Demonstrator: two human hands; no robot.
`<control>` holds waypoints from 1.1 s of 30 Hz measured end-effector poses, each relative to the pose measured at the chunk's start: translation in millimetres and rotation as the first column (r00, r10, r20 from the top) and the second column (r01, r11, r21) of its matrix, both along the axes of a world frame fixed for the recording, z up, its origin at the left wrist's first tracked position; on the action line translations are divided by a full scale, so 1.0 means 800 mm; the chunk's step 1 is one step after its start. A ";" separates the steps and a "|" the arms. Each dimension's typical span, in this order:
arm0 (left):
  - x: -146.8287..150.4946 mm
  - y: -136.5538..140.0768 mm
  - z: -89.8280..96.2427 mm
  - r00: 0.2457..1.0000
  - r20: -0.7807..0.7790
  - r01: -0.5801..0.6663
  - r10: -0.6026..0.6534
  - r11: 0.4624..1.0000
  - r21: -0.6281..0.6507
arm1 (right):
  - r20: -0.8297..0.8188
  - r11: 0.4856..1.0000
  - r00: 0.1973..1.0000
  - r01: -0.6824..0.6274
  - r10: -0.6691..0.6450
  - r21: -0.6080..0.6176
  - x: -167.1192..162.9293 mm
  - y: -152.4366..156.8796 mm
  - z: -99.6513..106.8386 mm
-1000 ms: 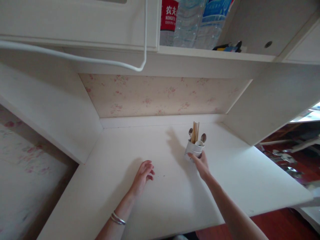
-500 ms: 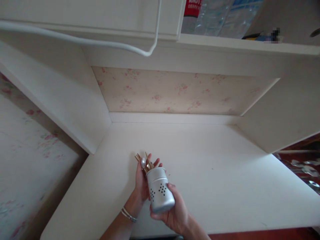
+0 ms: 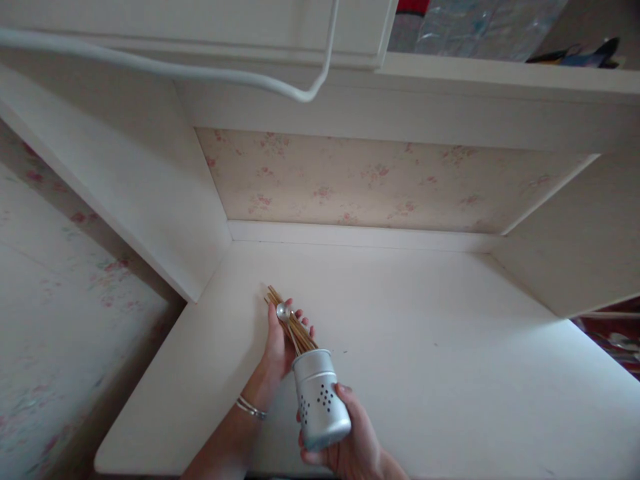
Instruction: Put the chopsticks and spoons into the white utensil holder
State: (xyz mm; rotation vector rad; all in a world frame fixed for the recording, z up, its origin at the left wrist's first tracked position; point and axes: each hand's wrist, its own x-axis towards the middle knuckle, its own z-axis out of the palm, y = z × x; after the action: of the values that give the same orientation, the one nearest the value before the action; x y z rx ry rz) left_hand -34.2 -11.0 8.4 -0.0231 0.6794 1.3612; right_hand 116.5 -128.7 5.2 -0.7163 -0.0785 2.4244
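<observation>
A silver metal utensil holder (image 3: 320, 400) with small dark holes is tilted, its mouth pointing up and left. My right hand (image 3: 357, 427) wraps round its lower right side and base. A bundle of wooden chopsticks (image 3: 301, 335) sticks far out of the mouth, with a metal spoon (image 3: 283, 311) lying on top among them. My left hand (image 3: 281, 343), with bracelets on its wrist, is cupped round the outer part of the bundle, its fingers curled at the far side. The lower chopstick ends are hidden inside the holder.
Below my hands lies a white desk top (image 3: 425, 387). White side panels (image 3: 165, 193) stand left and right, and a shelf edge (image 3: 475, 77) with plastic bottles runs overhead. A white bent tube (image 3: 225, 73) hangs in front of the upper cabinet.
The chopsticks and spoon have come further out of the holder as my left hand moved up and left. The holder has shifted slightly lower in view, and the camera view has shifted a little.
</observation>
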 end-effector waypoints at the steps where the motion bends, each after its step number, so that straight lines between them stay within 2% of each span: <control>1: 0.000 0.002 0.000 1.000 -0.021 0.001 -0.001 1.000 -0.006 | 0.007 1.000 1.000 0.003 -0.003 0.002 0.001 0.001 0.000; 8: 0.009 0.012 -0.009 0.972 -0.213 0.096 -0.095 0.995 -0.008 | 0.010 0.998 1.000 0.010 -0.011 0.059 0.002 0.003 -0.001; 11: 0.005 0.022 -0.010 0.958 -0.276 0.077 -0.077 0.997 -0.009 | 0.028 0.995 1.000 -0.009 0.006 0.104 0.001 0.001 -0.001; 14: -0.011 0.046 -0.005 0.926 -0.377 0.030 -0.034 0.999 -0.017 | 0.046 0.982 0.999 -0.025 0.016 0.188 0.007 -0.002 0.001; 17: -0.038 0.083 0.003 0.852 -0.522 0.000 -0.046 0.996 -0.087 | 0.123 0.955 0.991 0.018 -0.056 0.297 0.024 -0.003 0.002; 20: -0.069 0.129 0.010 0.712 -0.685 -0.003 -0.152 0.976 -0.220 | 0.247 0.932 0.953 0.082 -0.178 0.354 0.046 0.000 -0.003; 24: -0.113 0.185 0.016 0.418 -0.883 -0.086 -0.214 0.958 -0.273 | 0.265 0.916 0.919 0.189 -0.292 0.355 0.069 0.013 -0.019; 29: -0.149 0.229 0.021 0.044 -0.955 -0.173 -0.294 0.939 -0.297 | 0.122 0.952 0.962 0.216 -0.246 0.216 0.074 0.028 -0.031; 33: -0.153 0.250 0.018 -0.155 -0.924 -0.200 -0.350 0.927 -0.318 | 0.092 0.959 0.975 0.180 -0.204 0.219 0.073 0.031 -0.033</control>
State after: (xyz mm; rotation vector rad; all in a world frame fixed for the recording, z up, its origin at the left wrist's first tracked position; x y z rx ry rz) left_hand -156.9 188.7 22.6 0.9442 2.3192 0.7974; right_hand 174.7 -103.7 -20.9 -0.7288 -0.2929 2.1501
